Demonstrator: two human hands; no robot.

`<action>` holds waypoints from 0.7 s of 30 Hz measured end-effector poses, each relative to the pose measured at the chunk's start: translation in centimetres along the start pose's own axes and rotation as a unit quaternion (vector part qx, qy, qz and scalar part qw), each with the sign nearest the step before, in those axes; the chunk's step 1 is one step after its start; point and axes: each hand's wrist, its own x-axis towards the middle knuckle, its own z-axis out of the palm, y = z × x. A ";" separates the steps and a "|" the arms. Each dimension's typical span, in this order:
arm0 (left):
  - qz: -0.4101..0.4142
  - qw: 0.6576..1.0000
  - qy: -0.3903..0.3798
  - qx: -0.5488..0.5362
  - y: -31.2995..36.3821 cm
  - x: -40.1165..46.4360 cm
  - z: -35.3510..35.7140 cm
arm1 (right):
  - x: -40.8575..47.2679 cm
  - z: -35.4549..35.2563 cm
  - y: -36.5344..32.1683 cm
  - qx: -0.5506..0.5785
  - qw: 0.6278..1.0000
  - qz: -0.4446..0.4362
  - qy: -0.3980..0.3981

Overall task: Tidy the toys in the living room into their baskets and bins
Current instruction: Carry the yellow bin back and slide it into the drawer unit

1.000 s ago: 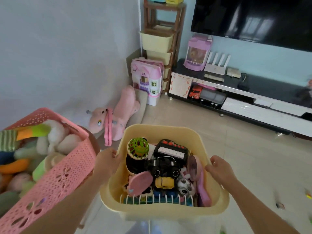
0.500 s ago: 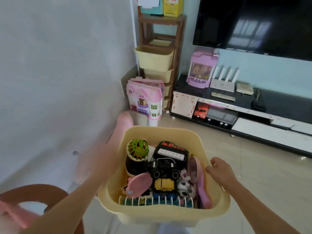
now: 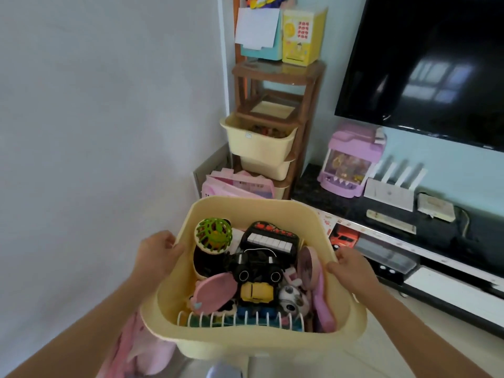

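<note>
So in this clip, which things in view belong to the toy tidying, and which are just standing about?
Part of the job:
- yellow bin of toys, gripped at its rim by left hand and right hand
- shelf bins
- brown rack

Just standing about:
- television
- router
- TV stand

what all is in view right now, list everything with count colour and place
toy bin: 1, pale yellow, held at centre, full of toys
lattice ball: 1, green, bin's back left
toy keyboard: 1, black, bin's back
toy truck: 1, black, bin's middle
toy car: 1, yellow, in front of the truck
shelf rack: 1, brown, in the corner
rack bins: 2 plainly seen, pale yellow, stacked in the rack
claw machine toy: 1, pink and purple, on the TV stand
router: 1, white, right of the claw machine
television: 1, black, upper right
left hand: fingers on the bin's left rim
right hand: fingers on the bin's right rim
</note>
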 end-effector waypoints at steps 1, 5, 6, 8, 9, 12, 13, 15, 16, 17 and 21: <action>0.007 1.000 -0.001 0.009 0.8 2.0 -0.1 | 1.6 -0.4 -0.9 0.000 1.000 -0.002 0.000; 0.046 0.999 -0.011 0.022 5.0 12.5 0.5 | 9.6 -2.4 -5.3 0.010 1.000 -0.002 0.009; 0.053 0.998 -0.018 0.023 6.1 14.7 0.4 | 11.1 -3.0 -6.4 0.016 1.000 -0.002 0.011; 0.074 0.996 -0.035 0.030 8.3 19.7 0.4 | 14.6 -4.3 -8.6 0.034 0.999 0.001 0.023; 0.080 0.995 -0.040 0.034 9.2 21.5 0.2 | 15.9 -4.8 -9.4 0.037 0.999 0.001 0.026; 0.112 0.992 -0.038 0.041 13.3 27.4 -0.8 | 20.0 -6.8 -12.8 0.056 0.997 -0.003 0.047; 0.119 0.991 -0.040 0.049 14.6 29.5 -1.0 | 21.5 -7.3 -13.7 0.066 0.997 0.000 0.050; 0.137 0.988 -0.035 0.058 16.6 32.3 -1.4 | 23.6 -8.1 -15.2 0.089 0.994 0.004 0.062; 0.145 0.987 -0.032 0.065 17.7 34.0 -1.5 | 25.2 -8.6 -16.0 0.094 0.993 0.004 0.065; 0.151 0.986 -0.028 0.072 18.5 35.4 -1.7 | 26.5 -8.9 -16.5 0.099 0.993 0.001 0.070; 0.138 0.985 -0.027 0.102 21.8 40.9 -2.0 | 32.3 -10.8 -19.1 0.113 0.992 -0.007 0.059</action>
